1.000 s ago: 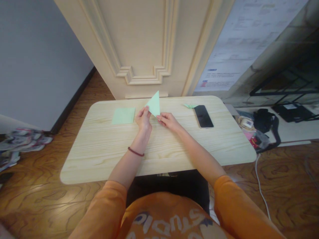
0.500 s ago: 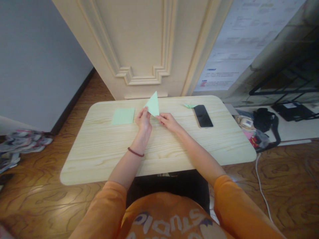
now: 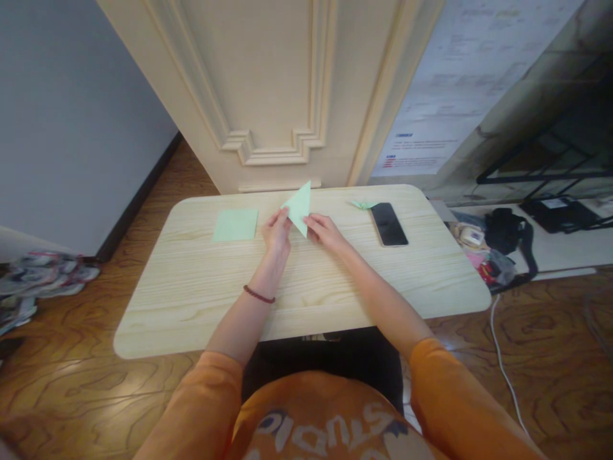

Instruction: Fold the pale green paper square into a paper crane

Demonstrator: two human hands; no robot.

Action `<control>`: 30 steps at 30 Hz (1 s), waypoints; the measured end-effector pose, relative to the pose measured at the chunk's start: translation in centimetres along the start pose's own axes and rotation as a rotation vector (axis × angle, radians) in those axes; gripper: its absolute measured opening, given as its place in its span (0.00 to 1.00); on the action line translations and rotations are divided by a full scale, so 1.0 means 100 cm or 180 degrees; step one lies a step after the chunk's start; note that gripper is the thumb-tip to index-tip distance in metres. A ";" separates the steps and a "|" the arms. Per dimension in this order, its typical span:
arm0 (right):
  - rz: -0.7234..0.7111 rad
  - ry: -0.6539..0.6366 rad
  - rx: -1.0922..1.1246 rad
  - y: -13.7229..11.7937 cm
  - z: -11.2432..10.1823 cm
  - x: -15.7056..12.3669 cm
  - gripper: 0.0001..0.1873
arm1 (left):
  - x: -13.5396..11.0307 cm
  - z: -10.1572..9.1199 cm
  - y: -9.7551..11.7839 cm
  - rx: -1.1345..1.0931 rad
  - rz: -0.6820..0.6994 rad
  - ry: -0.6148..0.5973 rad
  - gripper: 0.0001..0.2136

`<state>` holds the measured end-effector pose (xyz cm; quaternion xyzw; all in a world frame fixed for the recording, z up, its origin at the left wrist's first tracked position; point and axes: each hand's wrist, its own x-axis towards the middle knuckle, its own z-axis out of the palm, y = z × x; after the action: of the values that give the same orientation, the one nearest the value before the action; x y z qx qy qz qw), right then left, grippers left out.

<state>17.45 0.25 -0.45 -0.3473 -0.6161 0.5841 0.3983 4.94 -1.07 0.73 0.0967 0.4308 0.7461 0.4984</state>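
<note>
Our left hand [image 3: 276, 233] pinches the green paper triangle [image 3: 299, 206] between its fingers [image 3: 286, 218], while our right hand [image 3: 324, 231] sits at its lower tip, its grip unclear. The triangle stands tilted above the surface [image 3: 191, 294], near the far edge; a light, even pinch suits it best.

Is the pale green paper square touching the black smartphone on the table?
Apart. The head view shows the pale green paper square well left of the black smartphone, with the light wooden tabletop showing between them.
</note>
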 end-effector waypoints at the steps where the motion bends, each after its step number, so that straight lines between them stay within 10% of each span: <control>1: 0.0063 0.0161 0.0170 0.000 -0.001 0.001 0.25 | -0.001 0.000 -0.001 0.0088 -0.0085 -0.0072 0.07; 8: 0.0315 0.1203 0.0858 0.001 -0.011 0.008 0.22 | -0.002 -0.001 -0.012 0.0619 -0.0141 -0.0448 0.14; 30: 0.0128 0.2112 0.1242 -0.007 -0.023 0.011 0.06 | 0.000 -0.004 -0.004 0.1102 0.0148 -0.0470 0.19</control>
<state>19.04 2.17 0.33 -0.4471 -0.3241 0.5539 0.6231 4.97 -1.19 0.18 0.2453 0.5127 0.6630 0.4873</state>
